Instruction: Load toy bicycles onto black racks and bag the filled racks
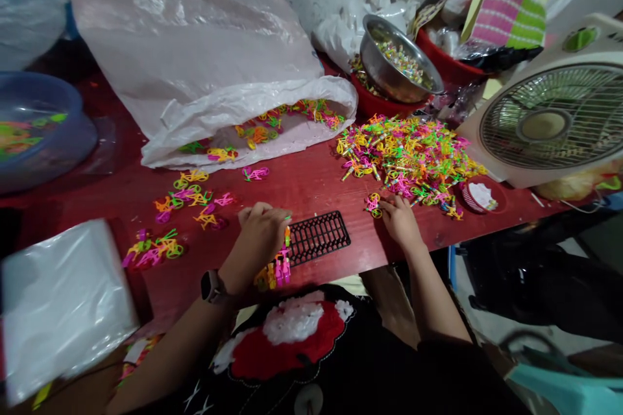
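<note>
A black plastic grid rack point(320, 237) lies on the red table in front of me. My left hand point(260, 232) is over its left end, fingers curled and pinched. A small green tip shows at those fingertips, but the rest of what they hold is hidden. Beneath that hand, orange, yellow and pink plastic pieces point(280, 269) stand in a row at the rack's left side. To the right of the rack, my right hand point(401, 223) has its fingertips closed on a small pink and yellow toy bicycle point(373, 205), beside a big heap of colourful toy bicycles point(409, 152).
A white plastic bag point(209, 104) lies open with more toys inside; loose toys point(192, 198) are scattered before it. A blue basin point(39, 123) and a flat plastic packet point(65, 305) are left. Right stand a metal bowl point(372, 45), a fan point(549, 120) and a small cup point(479, 198).
</note>
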Motion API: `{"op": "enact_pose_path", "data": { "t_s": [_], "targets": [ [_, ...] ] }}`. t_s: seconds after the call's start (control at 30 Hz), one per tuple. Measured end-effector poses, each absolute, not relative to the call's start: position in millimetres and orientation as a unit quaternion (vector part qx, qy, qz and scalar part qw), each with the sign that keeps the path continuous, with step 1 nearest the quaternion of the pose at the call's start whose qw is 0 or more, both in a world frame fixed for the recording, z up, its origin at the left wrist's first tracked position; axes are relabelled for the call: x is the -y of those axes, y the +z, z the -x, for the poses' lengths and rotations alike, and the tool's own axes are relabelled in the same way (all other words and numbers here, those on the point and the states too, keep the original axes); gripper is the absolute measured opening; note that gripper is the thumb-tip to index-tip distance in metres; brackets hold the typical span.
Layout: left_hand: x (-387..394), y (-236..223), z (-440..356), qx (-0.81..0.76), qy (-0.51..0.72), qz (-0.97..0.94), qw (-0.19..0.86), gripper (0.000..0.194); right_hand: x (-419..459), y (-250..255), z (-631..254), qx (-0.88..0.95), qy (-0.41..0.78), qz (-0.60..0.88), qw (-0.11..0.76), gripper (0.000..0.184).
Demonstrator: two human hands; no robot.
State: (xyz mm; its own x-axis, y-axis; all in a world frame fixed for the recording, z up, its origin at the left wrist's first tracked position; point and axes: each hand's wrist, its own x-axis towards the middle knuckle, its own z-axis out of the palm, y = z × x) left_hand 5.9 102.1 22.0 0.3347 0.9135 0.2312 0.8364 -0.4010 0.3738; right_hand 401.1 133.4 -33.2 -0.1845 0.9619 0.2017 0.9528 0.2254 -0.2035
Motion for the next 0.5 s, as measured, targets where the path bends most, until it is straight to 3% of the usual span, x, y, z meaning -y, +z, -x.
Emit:
{"op": "enact_pose_path", "data": {
  "t_s": [0.13,0.27,0.37,0.5],
  "targets": [
    [-102.5,15.7,-0.7,-0.563,0.215,-0.79,0.117,0.025,-115.5,-40.3,-367.3,0.742,0.141,0.605,0.252,0.023],
    [-102.7,15.7,6.5,-0.562,0.21,-0.786,0.15,0.026,-91.7,-47.7,-306.2,0.636,0.389,0.55,0.376,0.021],
    [-103.4,19.0,8.7,-0.553,0.206,-0.79,0.167,0.027,-73.5,-55.9,-255.7,0.556,0.511,0.5,0.424,0.027],
    [-103.6,22.2,7.0,-0.541,0.188,-0.8,0.177,0.025,-62.2,-63.9,-214.0,0.496,0.579,0.47,0.445,0.031]
  ]
}}
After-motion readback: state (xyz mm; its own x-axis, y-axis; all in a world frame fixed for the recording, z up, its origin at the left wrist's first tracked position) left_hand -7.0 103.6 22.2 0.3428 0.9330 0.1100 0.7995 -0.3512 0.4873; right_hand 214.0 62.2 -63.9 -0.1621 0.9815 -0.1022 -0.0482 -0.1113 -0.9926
